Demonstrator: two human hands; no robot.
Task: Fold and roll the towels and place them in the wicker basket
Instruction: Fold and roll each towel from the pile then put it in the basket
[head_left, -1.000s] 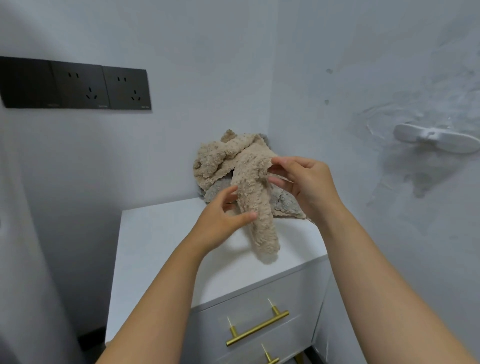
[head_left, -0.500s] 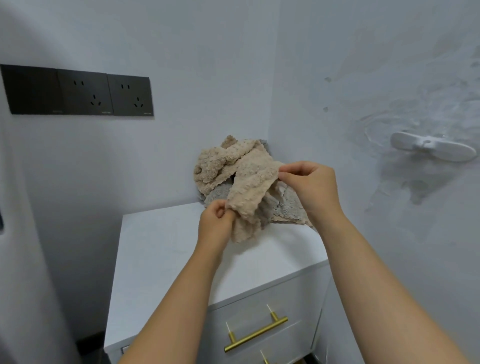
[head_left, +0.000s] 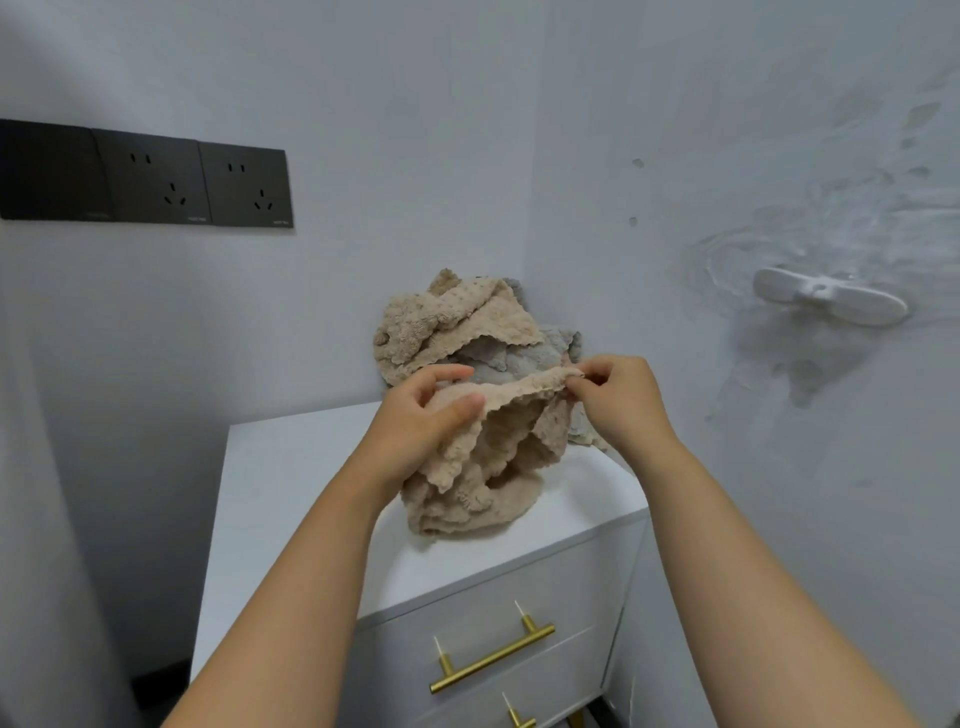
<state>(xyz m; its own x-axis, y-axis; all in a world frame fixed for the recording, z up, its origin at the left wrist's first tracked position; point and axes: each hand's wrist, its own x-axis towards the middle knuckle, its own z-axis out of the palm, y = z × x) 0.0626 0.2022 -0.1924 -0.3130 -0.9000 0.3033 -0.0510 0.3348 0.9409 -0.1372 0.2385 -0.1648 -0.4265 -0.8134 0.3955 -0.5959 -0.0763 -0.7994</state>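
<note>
A beige fluffy towel (head_left: 483, 467) hangs crumpled between my hands, its lower part bunched on the white cabinet top (head_left: 291, 467). My left hand (head_left: 421, 415) grips its upper edge on the left between thumb and fingers. My right hand (head_left: 618, 400) pinches the same edge on the right, so the edge is stretched between them. Behind, in the corner, lies a heap with another beige towel (head_left: 447, 322) over a grey towel (head_left: 498, 358). No wicker basket is in view.
The cabinet stands in a wall corner and has drawers with gold handles (head_left: 491, 660). Black wall sockets (head_left: 150, 176) sit on the left wall. A white hook (head_left: 831, 301) sticks out of the right wall.
The beige towel has come off the heap toward me and lower. My hands moved apart along its top edge, spreading it between them.
</note>
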